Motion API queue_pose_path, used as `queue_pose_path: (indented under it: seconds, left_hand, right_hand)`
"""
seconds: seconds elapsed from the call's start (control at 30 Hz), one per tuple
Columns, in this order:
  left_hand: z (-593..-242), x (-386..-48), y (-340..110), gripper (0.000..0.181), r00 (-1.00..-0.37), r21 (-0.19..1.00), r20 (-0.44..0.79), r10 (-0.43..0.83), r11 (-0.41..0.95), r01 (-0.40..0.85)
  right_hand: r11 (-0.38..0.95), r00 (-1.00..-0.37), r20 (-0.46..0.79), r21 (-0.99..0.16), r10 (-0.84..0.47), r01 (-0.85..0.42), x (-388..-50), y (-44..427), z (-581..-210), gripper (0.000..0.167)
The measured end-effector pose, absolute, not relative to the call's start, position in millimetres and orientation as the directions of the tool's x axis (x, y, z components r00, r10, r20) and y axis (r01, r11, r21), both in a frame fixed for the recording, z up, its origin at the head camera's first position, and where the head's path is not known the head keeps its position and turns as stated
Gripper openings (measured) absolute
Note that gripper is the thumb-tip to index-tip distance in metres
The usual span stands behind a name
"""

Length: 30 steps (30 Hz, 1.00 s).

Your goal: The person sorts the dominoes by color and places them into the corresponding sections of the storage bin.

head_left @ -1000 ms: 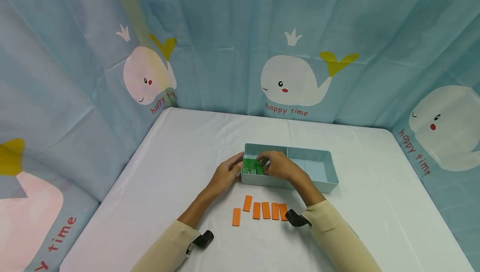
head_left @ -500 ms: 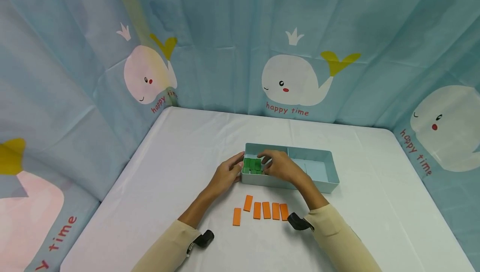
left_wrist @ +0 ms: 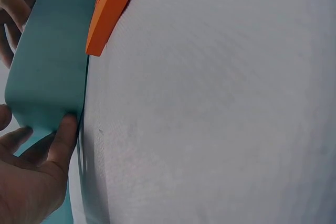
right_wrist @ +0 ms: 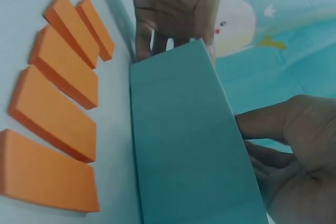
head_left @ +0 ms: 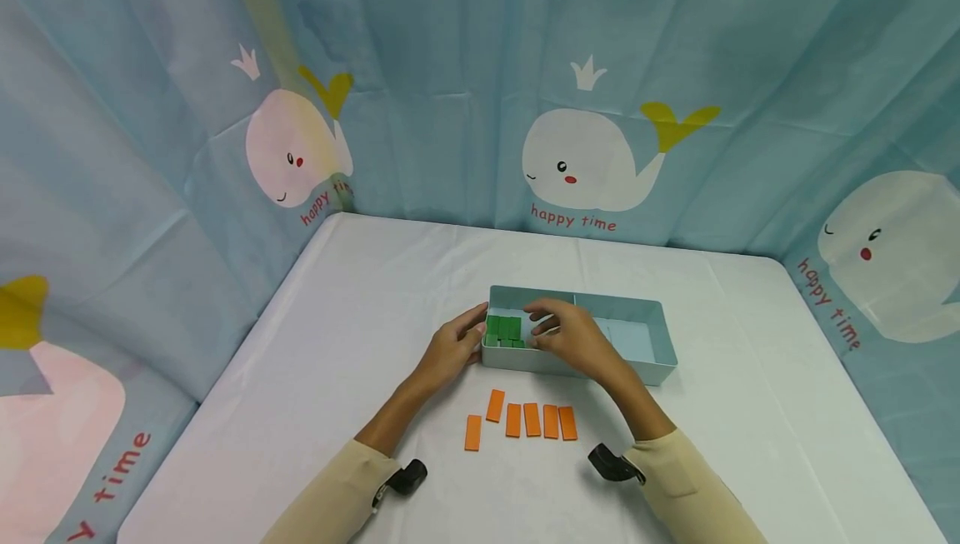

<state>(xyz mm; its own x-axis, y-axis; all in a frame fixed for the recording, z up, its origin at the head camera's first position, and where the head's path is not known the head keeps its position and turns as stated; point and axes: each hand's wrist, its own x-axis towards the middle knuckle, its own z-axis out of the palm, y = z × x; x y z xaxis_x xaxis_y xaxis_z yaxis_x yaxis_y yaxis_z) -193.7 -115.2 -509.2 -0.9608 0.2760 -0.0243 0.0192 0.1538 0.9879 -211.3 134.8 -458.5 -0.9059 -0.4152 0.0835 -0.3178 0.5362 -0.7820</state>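
Note:
A pale blue-green divided box [head_left: 555, 361] stands on the table. Several green rectangular blocks [head_left: 504, 328] lie close together at the left end of its left compartment. My left hand [head_left: 452, 347] is at the box's left end; in the left wrist view its fairly straight fingertips touch the end wall. My right hand [head_left: 567, 336] hovers over the left compartment, right of the green blocks, fingers loosely bent and apart from them. Nothing shows between its fingers in the head view. In the right wrist view the box wall [right_wrist: 178, 129] hides the fingertips and the blocks.
Several thin orange blocks [head_left: 532, 420] lie in a loose row in front of the box on the white-covered table [head_left: 375, 294]. A divider splits the box, and its right compartment [head_left: 633, 340] shows a pale floor. Blue whale-print curtains [head_left: 427, 111] surround the table.
The right hand has let go of a green block at the row's right end and drawn back to the right. The green blocks now lie flatter and neater. The left hand stays put.

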Motion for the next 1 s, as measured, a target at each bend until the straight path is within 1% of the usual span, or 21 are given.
queue_pose_path:
  seconds: [0.23, 0.57, 0.77, 1.0]
  left_hand:
    - [-507, -193, -115, 0.053, -0.962, 0.987, -0.020, 0.273, 0.161, 0.025]
    - [-509, -194, -116, 0.054, -0.960, 0.985, -0.012, 0.279, 0.166, 0.036]
    - [-509, -194, -116, 0.054, -0.962, 0.985, -0.014, 0.273, 0.171, 0.035]
    - [-509, -194, -116, 0.054, -0.960, 0.986, -0.019, 0.280, 0.167, 0.029]
  right_hand:
    - [0.477, -0.909, 0.163, -0.808, -0.384, -0.346, -200, 141, -458, 0.047]
    - [0.430, -0.912, 0.267, -0.817, -0.311, -0.385, -185, 155, -462, 0.043]
    - [0.396, -0.903, 0.293, -0.824, -0.313, -0.405, -176, 162, -462, 0.040]
    - [0.388, -0.904, 0.270, -0.835, -0.330, -0.391, -163, 168, -465, 0.042]
